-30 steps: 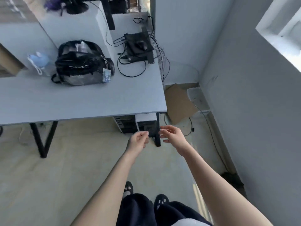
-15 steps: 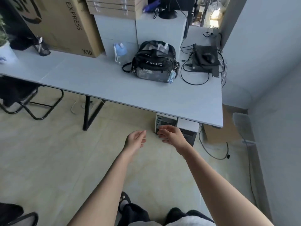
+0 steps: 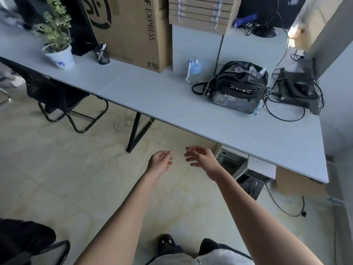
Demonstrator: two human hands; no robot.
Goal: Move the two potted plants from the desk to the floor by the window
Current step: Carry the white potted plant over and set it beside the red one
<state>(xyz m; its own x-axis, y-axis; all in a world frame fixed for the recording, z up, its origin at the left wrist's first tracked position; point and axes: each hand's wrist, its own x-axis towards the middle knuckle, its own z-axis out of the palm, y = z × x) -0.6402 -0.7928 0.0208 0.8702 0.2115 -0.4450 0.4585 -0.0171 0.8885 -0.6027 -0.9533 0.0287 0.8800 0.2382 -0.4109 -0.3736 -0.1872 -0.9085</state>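
At ten o'clock, the plant pot (image 3: 60,56) is white with blue markings. The desk (image 3: 172,104) is pale grey; the backpack (image 3: 238,88) black.

One potted plant (image 3: 58,43), one backpack (image 3: 238,87), two hands, one desk (image 3: 172,98).

Pale marbled floor (image 3: 57,178), long grey desk (image 3: 152,96), black folding chair (image 3: 57,96)

Cardboard box (image 3: 131,29): "EXPRESS", "X10" printed in black on side.
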